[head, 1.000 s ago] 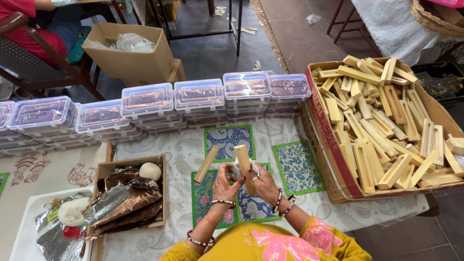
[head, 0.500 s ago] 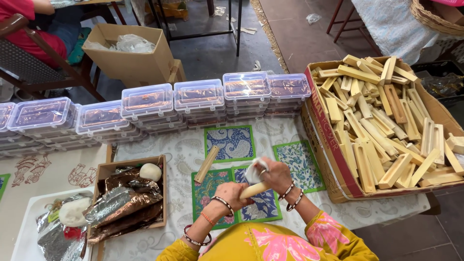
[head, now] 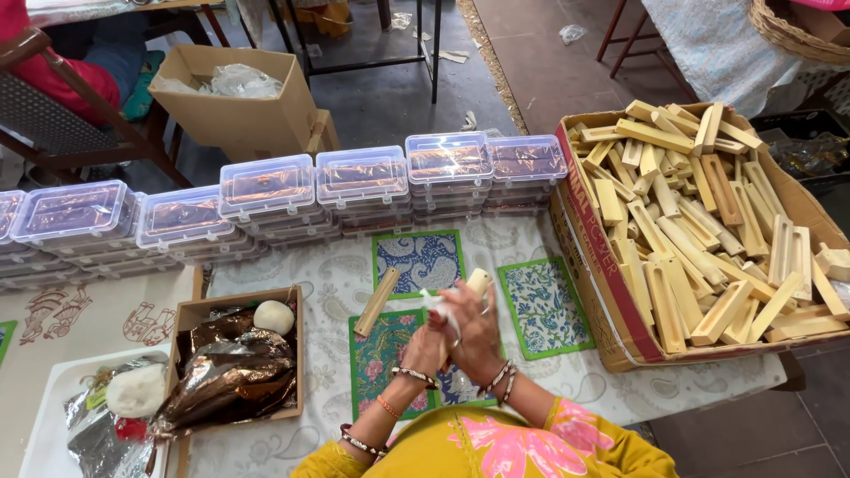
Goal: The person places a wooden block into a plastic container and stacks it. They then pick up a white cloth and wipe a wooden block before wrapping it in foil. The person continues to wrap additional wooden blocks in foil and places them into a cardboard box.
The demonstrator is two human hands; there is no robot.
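Observation:
My left hand and my right hand are pressed together around a pale wooden stick, whose rounded end pokes up above my fingers. A scrap of white material shows between the hands at the stick. A second wooden stick lies loose on the patterned cloth just left of my hands. Both wrists wear bangles.
A big cardboard box full of wooden sticks stands at the right. Stacks of clear lidded plastic boxes line the far table edge. A small box with brown foil and a white ball sits left, beside a white tray. Printed cloth squares lie about.
My hands have turned the stick from lying sideways to pointing up and have closed together around it. The loose stick on the cloth has stayed put.

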